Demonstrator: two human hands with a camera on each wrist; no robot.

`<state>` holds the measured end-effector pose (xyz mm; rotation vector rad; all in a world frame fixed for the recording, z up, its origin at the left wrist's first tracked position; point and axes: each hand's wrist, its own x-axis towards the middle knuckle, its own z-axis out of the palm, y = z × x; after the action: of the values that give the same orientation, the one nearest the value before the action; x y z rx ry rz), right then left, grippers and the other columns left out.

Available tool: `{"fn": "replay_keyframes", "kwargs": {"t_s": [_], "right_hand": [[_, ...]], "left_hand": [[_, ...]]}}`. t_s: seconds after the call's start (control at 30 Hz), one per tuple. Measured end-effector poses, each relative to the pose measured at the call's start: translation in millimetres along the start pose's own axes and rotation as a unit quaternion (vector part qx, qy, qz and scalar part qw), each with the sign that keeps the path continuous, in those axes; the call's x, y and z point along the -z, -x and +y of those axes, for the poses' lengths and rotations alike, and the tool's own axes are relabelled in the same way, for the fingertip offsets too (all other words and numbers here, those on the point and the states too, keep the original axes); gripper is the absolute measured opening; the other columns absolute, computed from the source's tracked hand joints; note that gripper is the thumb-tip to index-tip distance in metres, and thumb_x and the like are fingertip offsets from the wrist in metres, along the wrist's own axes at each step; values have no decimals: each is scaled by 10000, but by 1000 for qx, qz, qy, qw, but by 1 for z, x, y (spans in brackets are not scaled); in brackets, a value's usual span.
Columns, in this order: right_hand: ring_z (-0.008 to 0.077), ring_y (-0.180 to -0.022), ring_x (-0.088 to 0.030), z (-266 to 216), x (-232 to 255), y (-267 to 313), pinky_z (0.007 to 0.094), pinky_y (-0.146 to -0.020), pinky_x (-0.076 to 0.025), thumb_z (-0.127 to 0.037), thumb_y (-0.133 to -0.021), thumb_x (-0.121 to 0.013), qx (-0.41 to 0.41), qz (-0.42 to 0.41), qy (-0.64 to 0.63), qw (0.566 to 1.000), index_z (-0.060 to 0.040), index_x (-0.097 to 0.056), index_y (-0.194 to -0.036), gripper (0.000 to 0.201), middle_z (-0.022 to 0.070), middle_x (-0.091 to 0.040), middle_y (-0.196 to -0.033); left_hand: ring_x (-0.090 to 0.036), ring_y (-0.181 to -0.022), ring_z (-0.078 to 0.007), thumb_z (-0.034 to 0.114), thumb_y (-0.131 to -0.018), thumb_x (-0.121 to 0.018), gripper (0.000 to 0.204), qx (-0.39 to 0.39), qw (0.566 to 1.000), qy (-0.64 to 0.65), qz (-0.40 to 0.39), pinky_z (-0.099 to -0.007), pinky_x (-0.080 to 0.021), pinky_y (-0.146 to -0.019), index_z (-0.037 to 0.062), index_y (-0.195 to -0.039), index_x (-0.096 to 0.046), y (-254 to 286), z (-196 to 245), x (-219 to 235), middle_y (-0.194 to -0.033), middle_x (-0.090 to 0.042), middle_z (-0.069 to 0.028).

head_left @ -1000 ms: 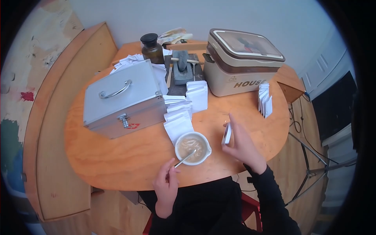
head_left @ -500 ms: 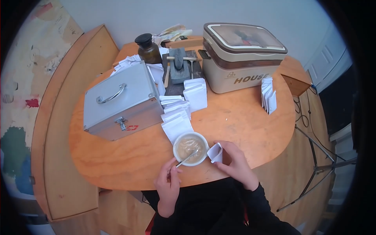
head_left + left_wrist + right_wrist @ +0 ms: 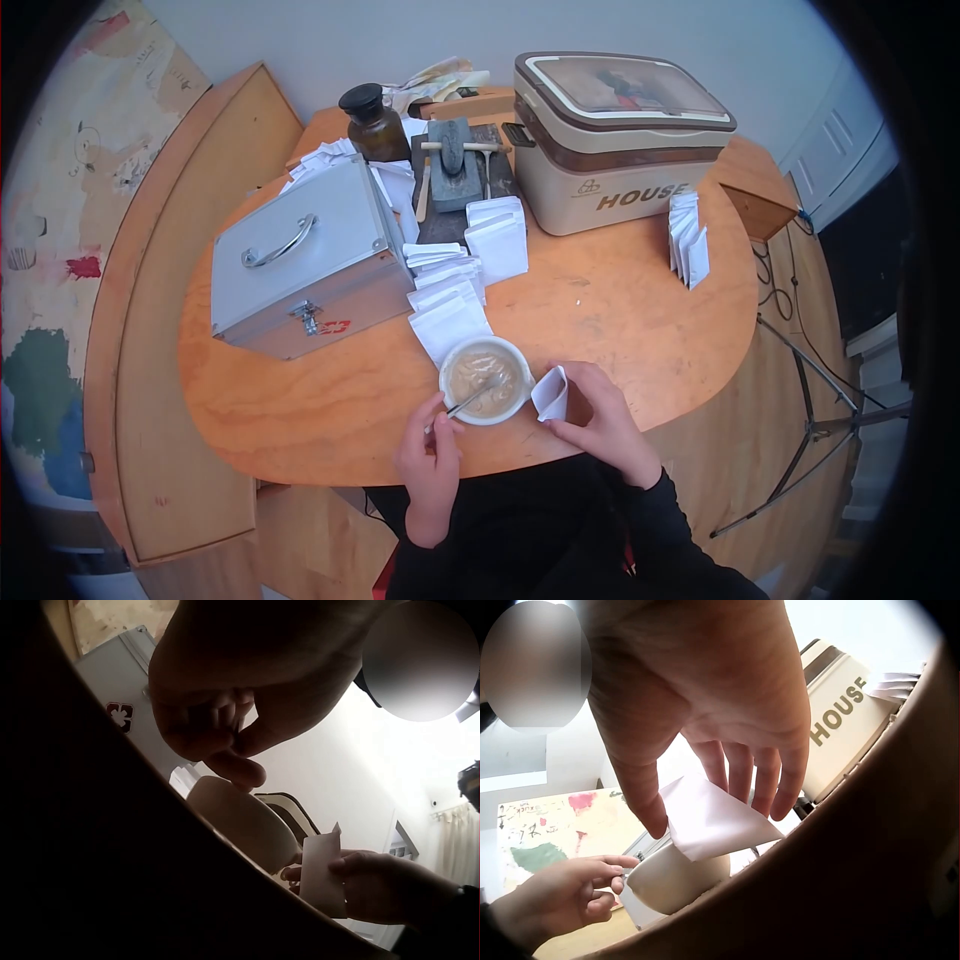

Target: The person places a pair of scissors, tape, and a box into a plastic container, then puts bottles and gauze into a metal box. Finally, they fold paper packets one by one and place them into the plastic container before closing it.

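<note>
Near the front edge of the table stands a white bowl (image 3: 488, 341) with a small spout, holding a pale brown paste (image 3: 475, 372). My left hand (image 3: 430, 470), at the bowl's lower left, pinches the thin handle of a metal spoon (image 3: 466, 402) whose far end dips into the paste. To the right of the bowl, my right hand (image 3: 605, 425) holds a small white paper packet (image 3: 550, 394) between thumb and fingers, close beside the spout. The packet's top gapes in the head view; its contents are hidden.
Overlapping white packets (image 3: 450, 318) lie behind the bowl, next to a silver case (image 3: 300, 270). Farther back are a brown bottle (image 3: 377, 135), a grey stone block (image 3: 455, 185) and a beige lidded box (image 3: 610, 180). More packets (image 3: 688, 245) stand at the right.
My right hand has brought the paper packet left and down to the bowl's side, turning its gaping top into view. My left hand stays at the spoon, which has shifted slightly in the paste.
</note>
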<state>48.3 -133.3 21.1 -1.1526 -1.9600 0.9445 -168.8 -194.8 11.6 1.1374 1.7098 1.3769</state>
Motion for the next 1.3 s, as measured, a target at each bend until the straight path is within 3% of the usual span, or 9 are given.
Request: {"fn": "replay_keyframes", "kwargs": {"t_s": [0.2,0.6,0.7,0.8,0.9,1.0,1.1,1.3], "right_hand": [[322,-1121,-546,1,0,1,383,-945,-454,-117,-727,-776,-4,5,-10,1000,-30,-529,-1273,605,157,-581,-1202],[323,-1121,-541,-1,-3,0,388,-946,-450,-111,-729,-771,5,5,2,1000,-30,-530,-1268,596,155,-581,-1187],[327,-1117,-542,-3,-4,-1,389,-943,-452,-111,-729,-770,8,4,8,1000,-28,-530,-1265,593,156,-582,-1183],[303,-1097,-558,-6,-6,-1,374,-943,-450,-85,-685,-773,10,23,14,1000,-31,-551,-1241,601,121,-599,-1169],[335,-1110,-549,-7,-5,-1,389,-936,-458,-107,-716,-781,11,13,19,1000,-18,-531,-1251,597,161,-581,-1178],[332,-1100,-558,-5,-1,3,385,-928,-462,-98,-703,-790,-6,42,5,999,-9,-536,-1235,596,162,-583,-1173],[302,-1081,-573,4,19,4,373,-914,-468,-88,-700,-790,-10,81,27,996,-13,-549,-1211,569,151,-585,-1168],[241,-949,-614,69,109,-3,359,-793,-496,-165,-730,-775,-118,304,173,929,-14,-555,-1206,546,109,-631,-1044]], "left_hand": [[-512,-533,-49,64,-985,-490,242,-28,1000,2,-8,-181,-419,-480,-18,-1198,-571,-1,-5,-8,-754,-625,-57],[-526,-535,-65,64,-991,-471,258,9,997,77,-24,-189,-424,-507,-26,-1219,-551,6,12,6,-748,-626,-66],[-550,-535,-74,42,-972,-503,253,-25,996,84,-27,-195,-442,-504,-20,-1208,-570,10,22,9,-754,-654,-83],[-587,-542,-88,0,-941,-537,240,-134,985,-47,-93,-208,-468,-505,-20,-1170,-604,9,21,12,-803,-700,-111],[-613,-549,-100,-38,-914,-552,231,-247,952,-128,-129,-220,-487,-506,-25,-1132,-627,5,17,12,-862,-725,-127],[-620,-555,-110,-45,-916,-534,234,-227,961,-106,-121,-224,-490,-513,-26,-1130,-629,6,15,12,-888,-728,-126],[-613,-553,-113,-34,-926,-524,237,-143,985,-62,-71,-227,-488,-518,-26,-1140,-624,10,14,16,-881,-726,-126],[-591,-542,-109,2,-946,-507,246,-100,993,-51,-44,-221,-473,-515,-27,-1173,-598,6,6,29,-877,-718,-129]]}}
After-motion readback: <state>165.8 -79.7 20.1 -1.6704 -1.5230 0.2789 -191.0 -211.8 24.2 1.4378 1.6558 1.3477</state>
